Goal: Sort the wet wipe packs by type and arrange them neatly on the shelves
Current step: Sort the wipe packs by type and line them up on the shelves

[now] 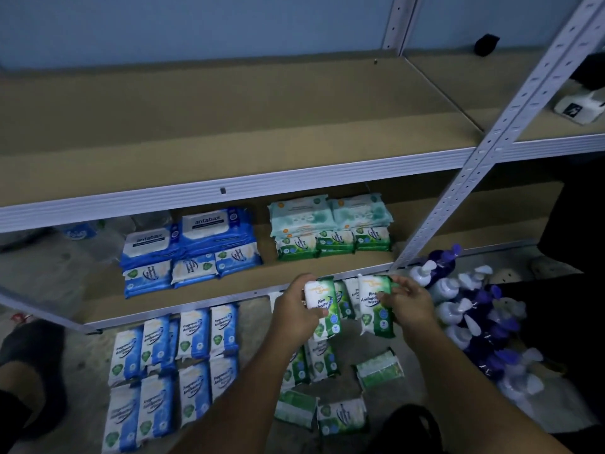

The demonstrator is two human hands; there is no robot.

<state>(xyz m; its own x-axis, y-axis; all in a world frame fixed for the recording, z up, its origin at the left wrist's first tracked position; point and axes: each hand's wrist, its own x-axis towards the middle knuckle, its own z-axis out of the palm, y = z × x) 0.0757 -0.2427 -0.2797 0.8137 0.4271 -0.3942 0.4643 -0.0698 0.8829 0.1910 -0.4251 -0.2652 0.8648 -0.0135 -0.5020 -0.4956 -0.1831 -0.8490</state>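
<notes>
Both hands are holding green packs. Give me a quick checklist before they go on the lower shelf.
1. Left hand grips the left pine pack: ok.
2. Right hand pinches the right pine pack: ok.
3. Same type in both hands, both labels read Pine: ok.
4. Green row on the lower shelf holds only green packs: ok.
5. Bare board to the right of that row: ok.
6. Row stacks level enough to take more: cannot tell, too dim.
</notes>
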